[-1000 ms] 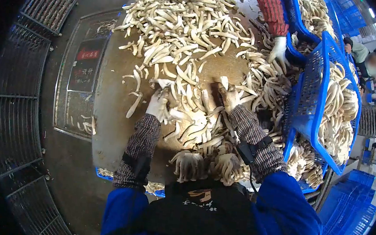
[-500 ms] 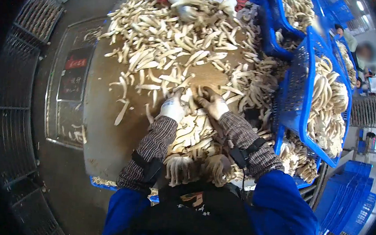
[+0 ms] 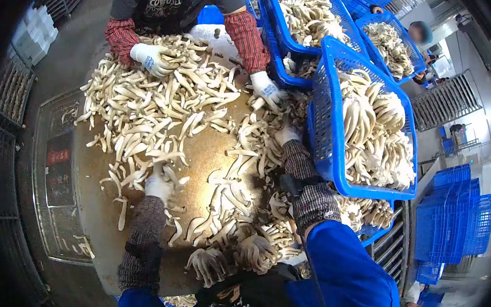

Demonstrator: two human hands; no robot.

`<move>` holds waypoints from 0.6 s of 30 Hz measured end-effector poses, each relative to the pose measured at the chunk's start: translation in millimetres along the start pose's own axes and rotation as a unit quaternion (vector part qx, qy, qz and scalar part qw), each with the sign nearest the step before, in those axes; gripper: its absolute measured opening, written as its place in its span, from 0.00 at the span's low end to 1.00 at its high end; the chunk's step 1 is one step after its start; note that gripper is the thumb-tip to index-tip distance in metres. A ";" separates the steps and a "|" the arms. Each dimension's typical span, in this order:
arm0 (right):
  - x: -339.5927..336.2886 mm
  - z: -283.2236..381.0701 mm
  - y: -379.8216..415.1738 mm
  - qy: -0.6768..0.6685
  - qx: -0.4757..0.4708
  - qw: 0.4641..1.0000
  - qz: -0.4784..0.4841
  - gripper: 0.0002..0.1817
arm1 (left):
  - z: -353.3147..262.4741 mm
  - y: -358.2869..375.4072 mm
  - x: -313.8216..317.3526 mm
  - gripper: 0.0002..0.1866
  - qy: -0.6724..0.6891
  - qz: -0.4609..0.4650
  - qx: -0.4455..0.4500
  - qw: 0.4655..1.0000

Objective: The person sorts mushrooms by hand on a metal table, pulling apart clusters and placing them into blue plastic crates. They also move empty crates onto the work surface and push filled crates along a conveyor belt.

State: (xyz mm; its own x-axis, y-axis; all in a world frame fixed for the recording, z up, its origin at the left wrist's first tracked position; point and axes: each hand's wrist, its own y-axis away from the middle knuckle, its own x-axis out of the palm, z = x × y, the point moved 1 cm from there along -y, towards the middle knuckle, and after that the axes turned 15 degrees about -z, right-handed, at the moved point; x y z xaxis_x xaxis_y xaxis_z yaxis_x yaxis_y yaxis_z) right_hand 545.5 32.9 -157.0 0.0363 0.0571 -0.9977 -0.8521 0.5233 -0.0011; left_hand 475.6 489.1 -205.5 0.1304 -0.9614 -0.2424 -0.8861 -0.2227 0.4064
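Long pale mushrooms, which look like king oyster mushrooms, lie heaped over the brown tabletop. My left hand, in a white glove, is low over the left part of the heap, among loose mushrooms; its fingers are smeared by motion. Reaching forward to the right, my gloved right hand touches the darker pile of mushrooms and trimmings beside the crate. The fingers of that hand are mostly hidden. Close to my body sit bunched mushroom clusters and a loose spread of single mushrooms.
Across the table a co-worker's gloved hand holds mushrooms; the other gloved hand is close to my right hand. A blue crate full of mushrooms stands at right, with more crates behind. Stacked blue crates stand farther right.
My hands were close together at the middle; now the left is farther left and the right has reached forward and right. The co-worker's hands have spread apart. My view has shifted.
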 end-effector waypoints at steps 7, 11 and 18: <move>-59.9 42.9 67.9 -0.224 0.083 0.953 0.188 0.34 | -4.7 33.7 -32.5 0.20 0.279 -0.073 -0.067 0.955; -28.4 73.2 123.0 -0.338 -0.025 0.927 0.160 0.29 | -31.4 69.0 -12.8 0.28 -0.133 0.055 0.008 0.990; 3.1 143.4 196.1 -0.565 -0.207 0.777 0.187 0.23 | -67.2 131.2 54.9 0.47 -0.205 0.055 0.222 0.952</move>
State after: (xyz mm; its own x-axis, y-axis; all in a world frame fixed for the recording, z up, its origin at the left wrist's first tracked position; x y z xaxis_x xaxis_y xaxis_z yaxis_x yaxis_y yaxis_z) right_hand 453.4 257.6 -150.6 -0.0193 0.9710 -0.2383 -0.9997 -0.0151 0.0194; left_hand 396.4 396.3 -106.3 -0.0788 -0.8105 -0.5804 -0.9967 0.0542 0.0597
